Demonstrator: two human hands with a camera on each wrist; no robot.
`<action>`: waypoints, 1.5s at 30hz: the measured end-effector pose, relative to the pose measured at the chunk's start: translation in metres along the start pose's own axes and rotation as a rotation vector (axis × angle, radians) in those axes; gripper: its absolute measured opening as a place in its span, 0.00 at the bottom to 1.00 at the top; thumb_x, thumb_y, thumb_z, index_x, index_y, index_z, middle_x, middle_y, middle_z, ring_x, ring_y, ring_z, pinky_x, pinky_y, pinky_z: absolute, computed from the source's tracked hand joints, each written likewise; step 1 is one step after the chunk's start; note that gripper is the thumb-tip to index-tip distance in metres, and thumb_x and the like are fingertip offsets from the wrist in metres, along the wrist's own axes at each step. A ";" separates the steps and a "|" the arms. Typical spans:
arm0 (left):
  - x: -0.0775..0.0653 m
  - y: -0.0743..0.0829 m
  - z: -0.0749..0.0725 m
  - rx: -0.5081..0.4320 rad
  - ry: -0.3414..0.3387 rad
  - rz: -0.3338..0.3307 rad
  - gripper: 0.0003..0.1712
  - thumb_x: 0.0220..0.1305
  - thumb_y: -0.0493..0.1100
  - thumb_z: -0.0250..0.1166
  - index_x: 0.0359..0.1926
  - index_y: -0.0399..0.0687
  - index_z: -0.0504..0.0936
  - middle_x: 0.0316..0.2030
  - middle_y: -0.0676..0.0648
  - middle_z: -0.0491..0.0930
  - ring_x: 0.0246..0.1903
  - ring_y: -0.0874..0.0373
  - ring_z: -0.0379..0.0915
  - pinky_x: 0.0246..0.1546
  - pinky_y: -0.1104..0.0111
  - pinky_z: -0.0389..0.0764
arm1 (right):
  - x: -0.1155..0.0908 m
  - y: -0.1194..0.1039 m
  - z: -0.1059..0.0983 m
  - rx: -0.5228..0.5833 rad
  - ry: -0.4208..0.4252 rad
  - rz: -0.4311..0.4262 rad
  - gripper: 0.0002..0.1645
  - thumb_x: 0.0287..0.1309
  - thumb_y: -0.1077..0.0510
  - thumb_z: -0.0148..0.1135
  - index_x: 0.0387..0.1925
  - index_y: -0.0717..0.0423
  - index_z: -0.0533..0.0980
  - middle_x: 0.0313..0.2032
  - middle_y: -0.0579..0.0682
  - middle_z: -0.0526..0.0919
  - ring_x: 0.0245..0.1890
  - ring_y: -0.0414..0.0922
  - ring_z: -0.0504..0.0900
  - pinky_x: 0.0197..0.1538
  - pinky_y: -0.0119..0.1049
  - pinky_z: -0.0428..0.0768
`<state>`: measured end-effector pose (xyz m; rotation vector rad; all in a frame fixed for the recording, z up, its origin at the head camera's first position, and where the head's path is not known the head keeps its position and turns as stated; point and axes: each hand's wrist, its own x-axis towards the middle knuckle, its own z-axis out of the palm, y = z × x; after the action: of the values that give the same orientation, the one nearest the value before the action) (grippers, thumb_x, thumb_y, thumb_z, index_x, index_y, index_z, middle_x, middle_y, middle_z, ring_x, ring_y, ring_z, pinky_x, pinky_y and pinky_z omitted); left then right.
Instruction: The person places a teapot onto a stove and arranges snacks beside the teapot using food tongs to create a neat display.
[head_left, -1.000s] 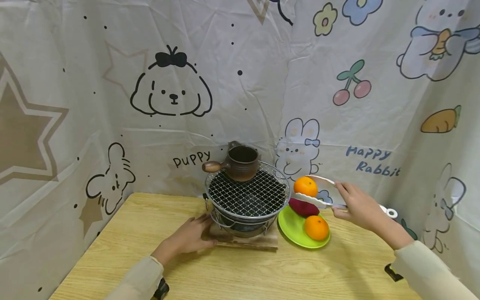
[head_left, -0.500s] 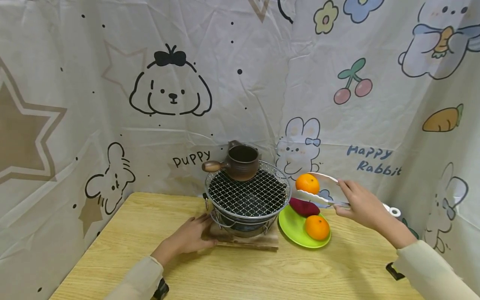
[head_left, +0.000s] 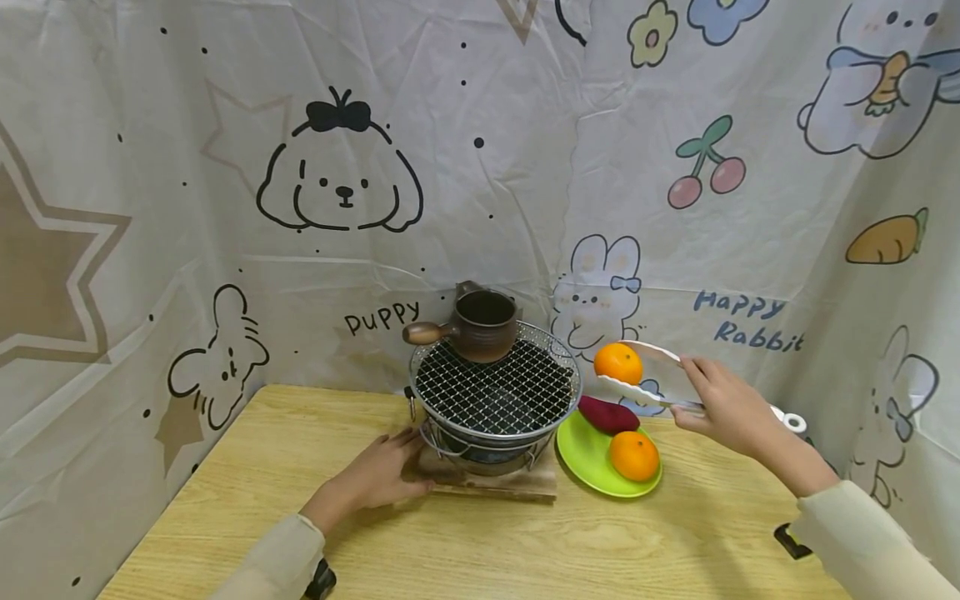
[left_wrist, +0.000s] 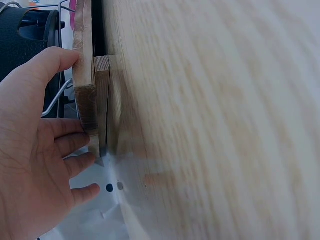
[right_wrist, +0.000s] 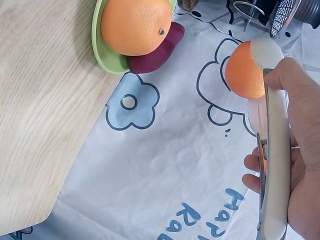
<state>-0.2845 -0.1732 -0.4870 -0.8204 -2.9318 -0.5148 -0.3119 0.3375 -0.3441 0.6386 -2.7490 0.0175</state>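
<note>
My right hand (head_left: 727, 410) grips a pair of tongs (right_wrist: 278, 170) with pale scalloped ends. An orange (head_left: 618, 363) sits between the tongs' ends, raised above the back of a green plate (head_left: 588, 467). A second orange (head_left: 634, 456) and a purple-red sweet potato (head_left: 607, 415) lie on that plate. My left hand (head_left: 378, 471) rests at the left front corner of a wooden board (head_left: 495, 485), thumb on its front edge and fingers along its end, as the left wrist view shows. The board carries a round tabletop grill (head_left: 502, 400) with a wire mesh top.
A brown clay pot (head_left: 483, 327) with a side handle stands toward the back of the mesh. Behind the wooden table (head_left: 600, 554) hangs a printed cloth (head_left: 480, 208), close to the grill and the tongs.
My right hand has moved slightly up and to the right, carrying the tongs and the orange a little higher off the plate. The left hand stays at the board.
</note>
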 end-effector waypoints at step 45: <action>-0.002 0.002 -0.002 -0.027 0.002 -0.015 0.50 0.63 0.66 0.63 0.73 0.33 0.66 0.72 0.33 0.67 0.72 0.33 0.62 0.68 0.36 0.65 | 0.022 -0.010 -0.037 -0.048 0.213 -0.106 0.49 0.54 0.51 0.73 0.71 0.71 0.64 0.59 0.72 0.74 0.52 0.65 0.75 0.50 0.63 0.82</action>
<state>-0.2815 -0.1731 -0.4849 -0.8008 -2.9382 -0.5568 -0.3148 0.3225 -0.3027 0.7239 -2.5009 -0.0048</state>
